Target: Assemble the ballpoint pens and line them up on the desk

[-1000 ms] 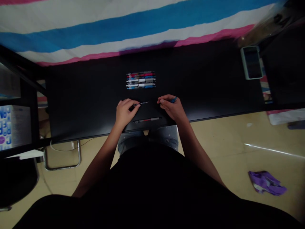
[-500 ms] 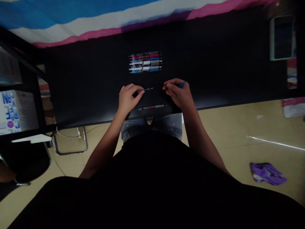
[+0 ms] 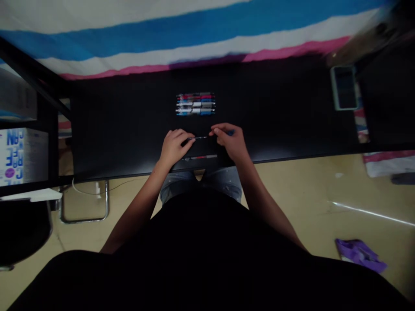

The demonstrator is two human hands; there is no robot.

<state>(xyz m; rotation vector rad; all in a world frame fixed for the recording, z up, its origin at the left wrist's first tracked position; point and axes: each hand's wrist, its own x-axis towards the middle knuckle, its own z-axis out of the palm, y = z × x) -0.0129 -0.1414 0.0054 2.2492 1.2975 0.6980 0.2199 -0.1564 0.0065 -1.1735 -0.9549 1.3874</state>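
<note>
My left hand point(image 3: 174, 149) is closed, pinching a thin pen refill point(image 3: 201, 137) between thumb and fingers just above the black table. The refill's slim tip points right, and its other end is hidden in the hand. Facing it, my right hand point(image 3: 231, 139) is closed round a blue pen part point(image 3: 231, 132); only its blue end shows above the fingers. The fingertips of my right hand are very near the refill's tip. Nearer the table's front edge lies a pen point(image 3: 200, 157) with a red middle and grey grip. Beyond the hands, several pens point(image 3: 195, 104) lie side by side in a row.
The black table point(image 3: 129, 112) has a striped cloth point(image 3: 207, 32) hanging behind it. A phone point(image 3: 345, 87) in a pale case lies at the right end. Boxes point(image 3: 35, 151) stand on a shelf at left. A purple item point(image 3: 359, 255) is on the floor.
My right hand has come closer to my left, so the gap between its fingertips and the refill's tip is smaller. The camera view has shifted; the other pens stay in place.
</note>
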